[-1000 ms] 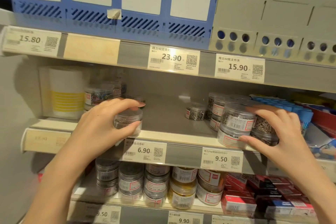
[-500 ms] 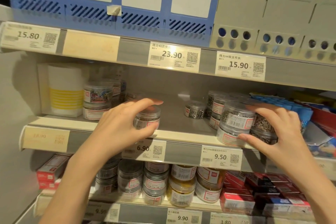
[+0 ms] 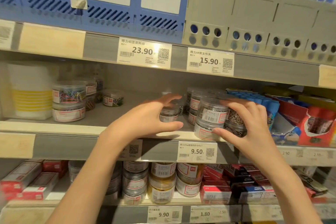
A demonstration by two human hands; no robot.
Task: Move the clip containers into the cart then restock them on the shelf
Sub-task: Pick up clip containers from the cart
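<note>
Clear plastic tub (image 3: 168, 114) of metal clips stands on the middle shelf (image 3: 54, 125), gripped between the thumb and curled fingers of the left hand (image 3: 145, 123); the palm hides its left side and motion blur smears its lid. The right hand (image 3: 249, 127) clasps a stack of two tubs (image 3: 211, 120) at the shelf's front edge, thumb on the lower tub, fingers over the upper lid. Tubs behind the stack are partly hidden. The price tag (image 3: 197, 152) below reads 9.50.
</note>
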